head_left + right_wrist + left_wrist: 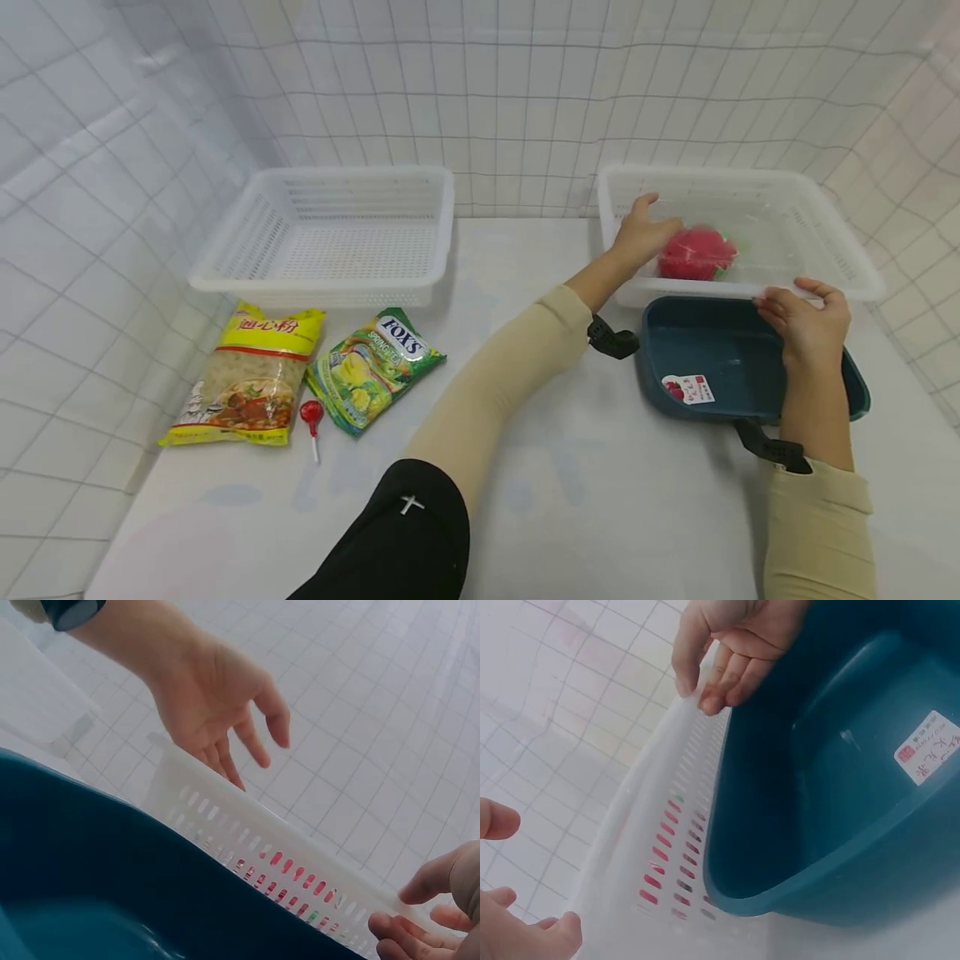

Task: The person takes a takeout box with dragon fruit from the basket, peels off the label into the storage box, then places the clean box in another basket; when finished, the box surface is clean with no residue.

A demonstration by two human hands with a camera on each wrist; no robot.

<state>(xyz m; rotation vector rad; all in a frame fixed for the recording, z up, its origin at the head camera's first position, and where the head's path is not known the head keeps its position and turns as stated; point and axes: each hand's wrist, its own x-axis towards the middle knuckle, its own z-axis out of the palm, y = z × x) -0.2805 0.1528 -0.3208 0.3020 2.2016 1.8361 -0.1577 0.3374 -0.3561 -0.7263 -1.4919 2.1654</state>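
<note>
My left hand (643, 237), fingers spread, is over the left part of the right-hand white basket (843, 225), holding nothing. Close beside it in that basket lies a bright red dragon fruit (697, 252), seemingly under clear wrap. The fruit's red also shows through the slots of the basket wall (671, 847) in the left wrist view. My right hand (813, 329) reaches over a dark teal basin (712, 346) to the basket's front rim. Its thumb and loosely bent fingers stand apart on either side of that rim. A white label (688, 389) lies on the basin.
A second white basket (322, 287) stands at the back left. In front of it lie a yellow bag of noodles (243, 375), a green FOX'S candy bag (375, 367) and a red lollipop (311, 417). Gridded white sheeting (525, 100) surrounds the table.
</note>
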